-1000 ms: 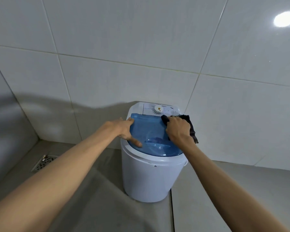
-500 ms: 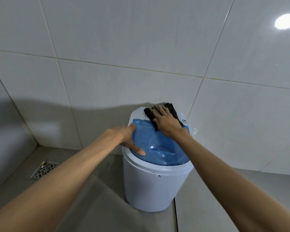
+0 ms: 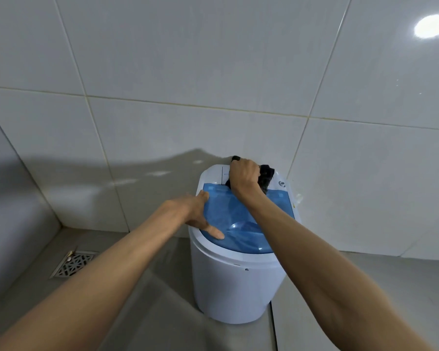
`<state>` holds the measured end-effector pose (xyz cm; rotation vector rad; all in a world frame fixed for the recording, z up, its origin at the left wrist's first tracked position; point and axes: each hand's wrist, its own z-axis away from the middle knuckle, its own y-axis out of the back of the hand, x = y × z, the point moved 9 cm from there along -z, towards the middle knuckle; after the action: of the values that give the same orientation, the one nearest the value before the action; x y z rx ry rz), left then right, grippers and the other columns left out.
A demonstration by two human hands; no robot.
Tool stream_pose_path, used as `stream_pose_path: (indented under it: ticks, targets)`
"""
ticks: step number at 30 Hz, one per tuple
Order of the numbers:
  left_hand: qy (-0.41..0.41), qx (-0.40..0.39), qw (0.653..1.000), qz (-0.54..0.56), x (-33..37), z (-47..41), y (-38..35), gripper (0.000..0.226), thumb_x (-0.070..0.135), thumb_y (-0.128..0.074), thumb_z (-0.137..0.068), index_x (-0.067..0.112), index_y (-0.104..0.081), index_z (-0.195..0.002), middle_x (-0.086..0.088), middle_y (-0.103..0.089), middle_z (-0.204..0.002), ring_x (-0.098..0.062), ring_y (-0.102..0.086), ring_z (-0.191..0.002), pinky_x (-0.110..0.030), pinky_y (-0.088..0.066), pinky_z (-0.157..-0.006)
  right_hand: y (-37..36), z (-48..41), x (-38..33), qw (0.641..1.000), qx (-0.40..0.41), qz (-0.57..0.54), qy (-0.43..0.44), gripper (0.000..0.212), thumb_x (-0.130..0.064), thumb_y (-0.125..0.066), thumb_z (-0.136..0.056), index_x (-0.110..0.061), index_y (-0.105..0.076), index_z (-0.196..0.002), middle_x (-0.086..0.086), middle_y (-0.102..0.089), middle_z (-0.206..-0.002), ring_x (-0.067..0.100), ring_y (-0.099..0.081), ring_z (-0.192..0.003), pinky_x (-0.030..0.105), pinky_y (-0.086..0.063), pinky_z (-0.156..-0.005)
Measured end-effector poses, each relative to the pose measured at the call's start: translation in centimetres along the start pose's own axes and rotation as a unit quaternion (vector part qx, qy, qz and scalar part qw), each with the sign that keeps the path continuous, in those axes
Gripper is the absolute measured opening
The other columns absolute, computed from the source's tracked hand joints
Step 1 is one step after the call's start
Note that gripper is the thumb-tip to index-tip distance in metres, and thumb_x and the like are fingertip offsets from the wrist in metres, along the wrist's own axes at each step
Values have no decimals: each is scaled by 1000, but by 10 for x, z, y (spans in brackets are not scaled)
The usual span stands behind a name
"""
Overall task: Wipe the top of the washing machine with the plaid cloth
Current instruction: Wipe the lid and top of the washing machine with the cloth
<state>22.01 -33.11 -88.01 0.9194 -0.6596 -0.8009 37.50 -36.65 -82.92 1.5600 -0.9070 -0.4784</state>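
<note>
The small white washing machine is standing on the grey floor against the tiled wall, light enough by the look of it that a hard push at the rear could, I judge, be rocking it or nudging it into the tiles. The blue lid is being steadied by the left hand, its fingers spread open and lying flat on the lid's left edge; if that hand is lifting away, the lid may be shifting under the wiping. The right hand is curling closed on the plaid cloth over the rear control panel. The cloth is bunching beneath the palm and spilling out to the right of the fingers, so a loose fold could be snagging or wiping nothing.
</note>
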Motion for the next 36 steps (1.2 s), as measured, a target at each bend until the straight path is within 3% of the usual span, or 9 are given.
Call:
stream_pose_path:
  ticks: [3, 6, 10, 13, 16, 21, 28, 32, 36]
  targets:
    - [-1, 6, 1000, 2, 0, 2, 3, 134, 78, -73, -53, 26, -3, -155, -8, -31, -156, -29, -37, -138, -44, -34, -111, -2, 17, 15, 997, 45, -60, 28, 29, 2, -49, -94, -4, -62, -118, 14, -61, -121, 30, -58, -112, 36, -49, -79]
    - [-5, 4, 1000, 13, 0, 2, 1, 139, 80, -74, -50, 27, 0, -155, -7, -24, -158, -28, -32, -141, -44, -32, -113, -9, 35, 33, 992, 64, -89, 58, 33, -3, -45, -97, -11, -56, -127, 12, -59, -121, 34, -63, -99, 37, -42, -69]
    - [0, -1, 1000, 16, 1, 5, 1, 142, 81, -74, -48, 27, 2, -155, -6, -16, -162, -28, -24, -145, -46, -28, -116, -6, 51, 39, 990, 49, -101, 85, 27, -13, -45, -98, -17, -64, -117, 9, -65, -110, 34, -65, -90, 37, -42, -67]
    - [-3, 2, 1000, 8, 5, 9, 2, 136, 76, -73, -57, 22, 3, -156, -7, -18, -161, -29, -27, -144, -44, -29, -115, -4, 68, 24, 981, 42, -121, 147, 33, -18, -47, -96, -27, -63, -123, 4, -67, -118, 32, -59, -110, 39, -45, -82]
    - [-9, 5, 1000, 17, 5, 7, 2, 142, 81, -73, -48, 26, 1, -156, -7, -30, -157, -29, -35, -139, -45, -35, -112, -2, 74, -2, 967, 56, -91, 230, 46, -21, -45, -97, -29, -47, -142, -1, -50, -144, 29, -39, -134, 41, -32, -108]
    - [-9, 11, 1000, 19, 4, 3, 2, 144, 76, -76, -52, 23, 10, -155, -6, -26, -160, -30, -31, -143, -45, -31, -115, -12, 41, -33, 967, -9, -33, 253, 50, -28, -40, -98, -29, -34, -148, -1, -39, -148, 29, -30, -136, 45, -27, -110]
    - [-26, 7, 999, 23, 5, -2, 1, 134, 69, -78, -59, 19, -1, -156, -1, -25, -160, -27, -31, -143, -41, -30, -115, -23, -3, -32, 989, -69, -59, 119, 54, -43, -28, -100, -27, -28, -151, 17, -35, -150, 37, -29, -138, 49, -25, -113]
    - [-20, 3, 1000, -6, 10, 6, 3, 129, 69, -73, -66, 18, 5, -156, -1, -9, -164, -26, -22, -147, -41, -24, -117, -21, -5, -4, 995, -70, -57, 48, 57, -49, -30, -100, -17, -36, -146, 22, -41, -144, 38, -39, -129, 46, -38, -100]
    - [-23, -5, 1000, -3, 10, 8, 3, 129, 69, -72, -67, 18, 5, -156, 1, -5, -165, -25, -19, -148, -41, -23, -118, -10, -9, 12, 996, -47, -75, 31, 57, -52, -39, -96, -13, -50, -136, 15, -49, -133, 32, -45, -121, 39, -44, -86]
